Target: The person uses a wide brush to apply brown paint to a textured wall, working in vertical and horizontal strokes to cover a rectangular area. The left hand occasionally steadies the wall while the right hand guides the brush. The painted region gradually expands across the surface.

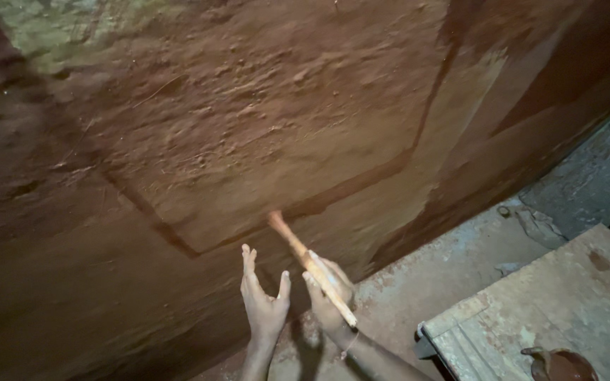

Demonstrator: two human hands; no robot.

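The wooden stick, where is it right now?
In the head view, the wooden stick is held in the right hand, low and centre, its tip touching the reddish mud wall, beside the open left hand.

Wall (234,127): rough matt reddish mud plaster. Stick (311,264): pale smooth wood. Floor (425,282): dusty worn concrete.

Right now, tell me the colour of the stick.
Pale tan wood, reddish at its tip; the stick shows in the head view.

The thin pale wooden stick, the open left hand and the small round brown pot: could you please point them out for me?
Thin pale wooden stick (310,262): head view, middle of its shaft.
Open left hand (265,308): head view, its palm.
Small round brown pot (563,366): head view, its top, bottom right.
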